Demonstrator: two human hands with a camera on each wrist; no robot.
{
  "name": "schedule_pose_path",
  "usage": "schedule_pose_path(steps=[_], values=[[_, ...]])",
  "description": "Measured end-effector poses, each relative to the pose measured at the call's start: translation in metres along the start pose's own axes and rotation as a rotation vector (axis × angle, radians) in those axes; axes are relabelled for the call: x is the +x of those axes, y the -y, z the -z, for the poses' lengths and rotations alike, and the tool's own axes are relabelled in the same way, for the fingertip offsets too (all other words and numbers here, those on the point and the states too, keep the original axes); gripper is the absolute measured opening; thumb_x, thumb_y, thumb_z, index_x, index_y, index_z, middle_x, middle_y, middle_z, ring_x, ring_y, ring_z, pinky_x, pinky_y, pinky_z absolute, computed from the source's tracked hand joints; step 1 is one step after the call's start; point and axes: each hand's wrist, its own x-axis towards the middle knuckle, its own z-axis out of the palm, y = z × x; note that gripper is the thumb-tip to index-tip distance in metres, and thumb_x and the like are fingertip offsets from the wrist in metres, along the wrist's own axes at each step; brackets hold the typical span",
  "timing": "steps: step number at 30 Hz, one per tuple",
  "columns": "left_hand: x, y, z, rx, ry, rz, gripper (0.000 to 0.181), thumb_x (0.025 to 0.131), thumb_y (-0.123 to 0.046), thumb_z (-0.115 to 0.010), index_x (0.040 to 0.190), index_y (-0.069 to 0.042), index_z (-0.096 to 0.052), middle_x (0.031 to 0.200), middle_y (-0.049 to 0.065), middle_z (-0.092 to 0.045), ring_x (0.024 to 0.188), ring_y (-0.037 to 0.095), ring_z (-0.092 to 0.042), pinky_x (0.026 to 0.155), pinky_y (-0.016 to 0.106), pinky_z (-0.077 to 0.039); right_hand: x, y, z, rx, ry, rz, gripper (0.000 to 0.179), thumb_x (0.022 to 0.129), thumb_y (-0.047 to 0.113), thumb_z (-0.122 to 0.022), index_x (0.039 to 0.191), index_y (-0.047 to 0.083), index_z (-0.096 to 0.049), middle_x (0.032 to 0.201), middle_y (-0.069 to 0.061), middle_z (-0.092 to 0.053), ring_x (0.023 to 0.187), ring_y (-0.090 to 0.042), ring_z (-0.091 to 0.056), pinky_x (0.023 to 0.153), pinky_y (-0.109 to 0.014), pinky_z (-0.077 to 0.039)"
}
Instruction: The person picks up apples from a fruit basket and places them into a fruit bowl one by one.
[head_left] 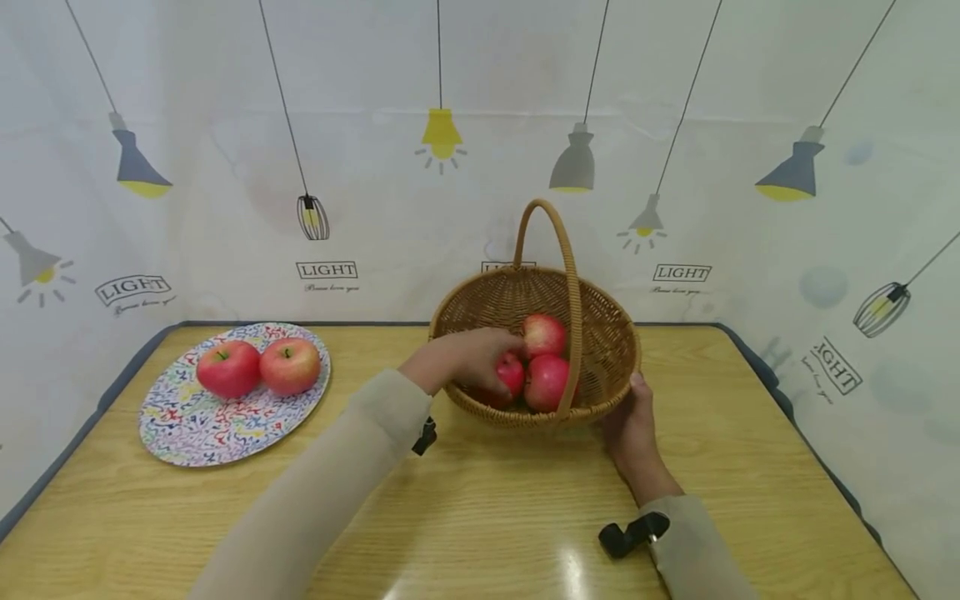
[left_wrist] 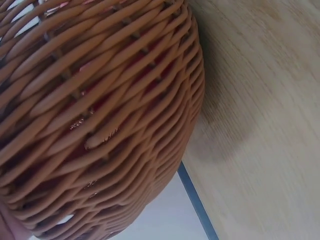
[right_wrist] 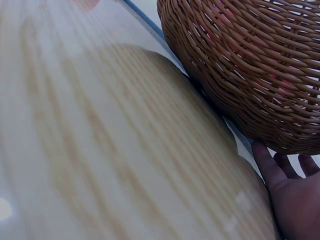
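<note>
Left hand [head_left: 480,357]: inside the wicker basket [head_left: 480,304], fingers curled over the near-left apple [head_left: 512,373]. I record it as holding that apple; fingertips are partly hidden. Right hand [head_left: 633,423]: holding the basket at its near-right side, thumb up against the rim, the other fingers against the outer weave in the right wrist view.

Basket position: at the middle of the worktop [head_left: 480,517], toward its far edge, mouth tipped toward me. I cannot tell whether its base sits flat. Contents visible: the apple under my left hand, a second red apple [head_left: 547,385] just beside it, and a paler, streaked apple [head_left: 544,335] behind the two. The arched handle [head_left: 574,325] passes in front of the basket's right half.

Plate [head_left: 202,433]: oval, multicoloured speckle, near the worktop's far-left corner. On it, side by side, a redder apple [head_left: 227,371] and a yellow-flushed apple [head_left: 291,367]. Both have stems up.

Backdrop [head_left: 495,50]: pale, printed with hanging lamps, standing behind the far edge.
</note>
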Motion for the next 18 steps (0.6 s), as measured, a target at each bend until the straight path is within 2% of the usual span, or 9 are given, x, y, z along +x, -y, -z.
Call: schedule_pose_path(steps=[4,10,13,18], values=[[0.000,0.001,0.002,0.008,0.003,-0.013,0.056,0.079,-0.020,-0.081,0.131,-0.012,-0.062,0.124,0.000,-0.066,0.109,0.014,-0.058,0.096,0.032,-0.051,0.000,0.002,0.000,-0.014,0.007,-0.007,0.073,0.098,0.056,-0.031,0.162,0.026,-0.015,0.166,-0.007,-0.018,0.154,-0.026,-0.018,0.125,-0.042,-0.018],[0.001,0.001,0.003,0.030,0.016,0.006,0.055,0.079,-0.026,-0.082,0.130,-0.015,-0.065,0.118,-0.002,-0.066,0.105,0.014,-0.057,0.094,0.031,-0.051,0.001,-0.001,0.003,-0.040,0.017,-0.009,0.077,0.097,0.060,-0.032,0.163,0.027,-0.011,0.167,-0.011,-0.014,0.154,-0.032,-0.015,0.124,-0.046,-0.019],[0.001,0.003,0.003,0.021,0.010,0.010,0.054,0.078,-0.026,-0.082,0.129,-0.016,-0.066,0.115,-0.004,-0.066,0.101,0.012,-0.056,0.090,0.029,-0.051,0.004,-0.005,0.006,-0.040,0.012,-0.011,0.073,0.098,0.059,-0.030,0.162,0.030,-0.014,0.167,-0.009,-0.016,0.154,-0.029,-0.017,0.123,-0.045,-0.020],[0.001,0.005,0.004,0.017,-0.026,-0.019,0.052,0.077,-0.024,-0.083,0.126,-0.017,-0.069,0.105,-0.005,-0.066,0.091,0.011,-0.054,0.079,0.026,-0.049,0.009,-0.009,0.013,-0.033,0.000,-0.037,0.068,0.098,0.059,-0.030,0.161,0.034,-0.018,0.166,-0.004,-0.019,0.153,-0.025,-0.020,0.123,-0.043,-0.021]])
